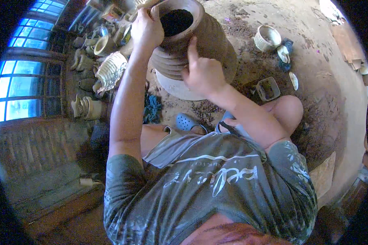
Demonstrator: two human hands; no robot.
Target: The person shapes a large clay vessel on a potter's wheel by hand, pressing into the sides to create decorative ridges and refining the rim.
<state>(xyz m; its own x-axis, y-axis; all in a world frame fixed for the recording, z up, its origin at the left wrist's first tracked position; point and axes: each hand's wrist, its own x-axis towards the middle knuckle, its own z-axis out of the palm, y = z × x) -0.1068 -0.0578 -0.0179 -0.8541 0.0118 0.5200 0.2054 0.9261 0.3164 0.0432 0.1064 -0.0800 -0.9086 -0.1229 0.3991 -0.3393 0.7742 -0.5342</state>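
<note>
A large unfired clay pot [214, 45], ridged around its body and dark inside its wide mouth, stands upright on a pale round base [178, 90] at the top centre. My left hand [147, 30] grips the left side of the pot's rim, fingers bent over it. My right hand [204, 73] is at the front of the pot, index finger stretched up against the clay just below the rim, the other fingers loosely curled with nothing visible in them.
Clay pieces and vessels [92, 108] crowd the left beside barred windows [22, 85]. A round container [268, 38] and a rectangular container [268, 89] lie on the dirt-strewn floor at the right. My legs [286, 114] and blue clogs [188, 122] are below the pot.
</note>
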